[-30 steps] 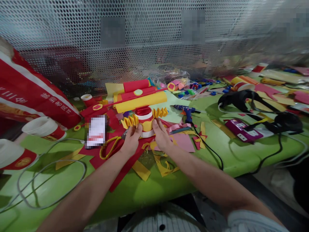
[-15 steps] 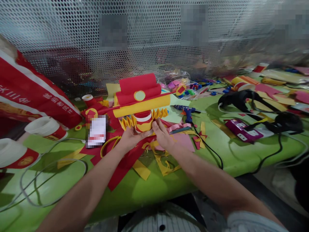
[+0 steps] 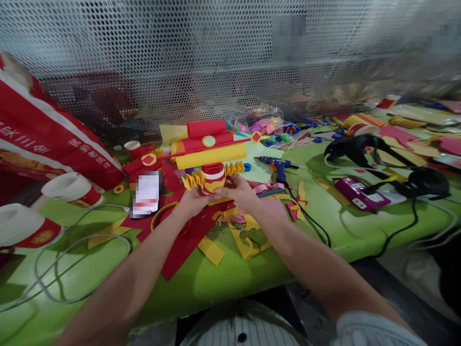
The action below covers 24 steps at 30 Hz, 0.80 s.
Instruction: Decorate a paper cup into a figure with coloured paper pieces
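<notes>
Decorated paper cup (image 3: 214, 185): I hold it roughly upright before me, just above scraps on the green bench (image 3: 201, 288); whether its base touches them I cannot tell. Far left, white cups (image 3: 21, 223) sit well apart from my grip. Nearer lies a phone-like slab (image 3: 145, 194), blurred. The fingers of my left hand (image 3: 194, 202) are closed on the cup's lower left side, beneath the left pleated strip (image 3: 193, 179); squeezing too hard could dent the wall, and a rising thumb could crush those folds. Behind the cup lie red and yellow rolls (image 3: 212, 156); pushing back could knock them askew. The fingers of my right hand (image 3: 240, 190) close on the lower right, close to the right pleated strip (image 3: 235, 167), where a tug could tear it loose. Farther right lies a glue gun (image 3: 275, 166); if it is hot, straying knuckles could burn, and snagging its black cord (image 3: 313, 218) could drag it over.
</notes>
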Each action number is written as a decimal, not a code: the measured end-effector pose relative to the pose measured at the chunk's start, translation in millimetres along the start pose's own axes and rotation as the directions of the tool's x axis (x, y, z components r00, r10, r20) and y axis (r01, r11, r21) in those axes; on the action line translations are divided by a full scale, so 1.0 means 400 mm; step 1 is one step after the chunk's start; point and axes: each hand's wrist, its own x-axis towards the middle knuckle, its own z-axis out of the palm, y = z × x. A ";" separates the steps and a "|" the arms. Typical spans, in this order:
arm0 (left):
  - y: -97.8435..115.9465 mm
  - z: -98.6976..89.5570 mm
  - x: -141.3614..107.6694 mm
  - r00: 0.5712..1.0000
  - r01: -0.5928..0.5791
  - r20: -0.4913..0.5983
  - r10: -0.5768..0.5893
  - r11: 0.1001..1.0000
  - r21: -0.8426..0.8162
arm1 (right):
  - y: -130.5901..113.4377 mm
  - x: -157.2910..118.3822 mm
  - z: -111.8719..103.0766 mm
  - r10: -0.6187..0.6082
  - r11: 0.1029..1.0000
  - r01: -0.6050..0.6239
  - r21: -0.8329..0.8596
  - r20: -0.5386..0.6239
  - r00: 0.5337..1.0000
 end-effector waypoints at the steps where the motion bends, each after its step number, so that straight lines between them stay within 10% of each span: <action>1: 0.002 0.001 0.000 1.000 -0.007 -0.001 0.007 1.000 0.003 | -0.001 0.001 0.001 0.008 1.000 -0.008 0.026 0.005 1.000; 24: 0.045 0.006 -0.013 0.995 -0.037 -0.094 0.039 0.999 0.025 | -0.033 -0.014 0.026 0.003 0.992 -0.012 0.127 0.065 0.998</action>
